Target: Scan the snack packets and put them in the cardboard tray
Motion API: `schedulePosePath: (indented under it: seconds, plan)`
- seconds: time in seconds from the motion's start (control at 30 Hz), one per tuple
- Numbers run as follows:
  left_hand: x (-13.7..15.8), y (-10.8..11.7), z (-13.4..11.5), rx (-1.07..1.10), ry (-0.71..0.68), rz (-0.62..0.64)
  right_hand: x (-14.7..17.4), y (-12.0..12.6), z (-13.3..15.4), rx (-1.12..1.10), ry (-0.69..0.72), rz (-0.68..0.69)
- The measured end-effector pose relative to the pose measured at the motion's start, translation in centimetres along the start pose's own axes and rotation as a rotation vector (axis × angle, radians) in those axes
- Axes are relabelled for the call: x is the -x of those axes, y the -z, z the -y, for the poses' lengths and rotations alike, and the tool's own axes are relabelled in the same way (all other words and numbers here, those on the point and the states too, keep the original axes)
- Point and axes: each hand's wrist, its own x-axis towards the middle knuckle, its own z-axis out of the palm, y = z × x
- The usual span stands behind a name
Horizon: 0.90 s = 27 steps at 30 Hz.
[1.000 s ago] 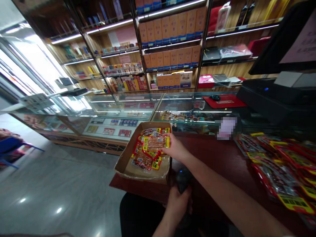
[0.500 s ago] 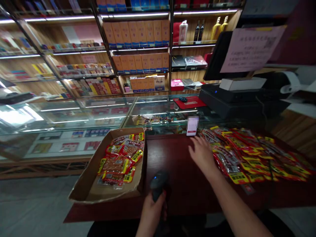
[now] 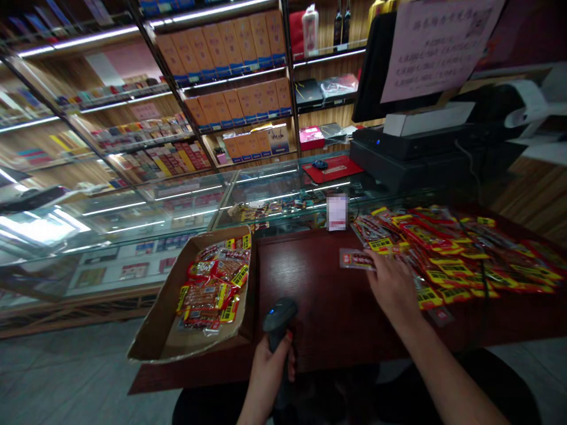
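My left hand point(image 3: 271, 369) is wrapped round the handle of a dark barcode scanner point(image 3: 280, 316), whose head points up and away over the table's front part. My right hand point(image 3: 394, 289) pinches one end of a small clear snack packet point(image 3: 354, 258) with a dark red and brown inside. The packet's other end sticks out to the left over the dark red table. Right beside that hand lies a wide heap of red and yellow snack packets point(image 3: 447, 248). An open cardboard box point(image 3: 155, 336) at the left holds several similar packets point(image 3: 206, 295).
Behind the table stands a glass display counter point(image 3: 186, 200) with a red mouse pad point(image 3: 349, 169) on top. A small white card with a blurred face point(image 3: 337, 212) leans at the table's back edge. A monitor point(image 3: 370, 71) rises at right. A dark cable point(image 3: 485, 277) crosses the heap.
My right hand has moved from the table's back edge to the right, and a snack packet is now in its fingers. The left hand still holds the scanner. The view has tilted slightly.
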Motion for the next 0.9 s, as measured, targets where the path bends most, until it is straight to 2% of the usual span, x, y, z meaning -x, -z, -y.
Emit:
schedulePosePath:
  seconds: [0.13,0.23,0.3,0.43,0.53,0.67,0.9]
  plan:
    - [0.7,-0.1,-0.8,0.003,-0.005,0.007,2.2,-2.4,5.6,-0.251,0.075,0.228]
    - [1.4,-0.1,-1.2,-0.008,-0.01,0.027,3.2,-3.8,7.1,-0.318,0.096,0.3]
    - [1.9,-0.1,-1.4,-0.027,-0.023,0.044,3.4,-4.1,6.9,-0.417,0.074,0.33]
    - [2.8,-0.3,-2.0,-0.103,-0.024,0.068,3.3,-4.1,5.3,-0.728,-0.084,0.347]
    - [3.2,-0.9,-2.7,-0.174,-0.048,0.109,3.2,-4.2,4.6,-0.886,-0.113,0.364]
    - [3.2,-2.1,-3.4,-0.25,-0.083,0.177,3.3,-4.7,4.2,-0.972,-0.122,0.377]
    - [3.0,-3.7,-3.6,-0.338,-0.114,0.209,3.2,-5.4,4.0,-1.056,-0.255,0.401]
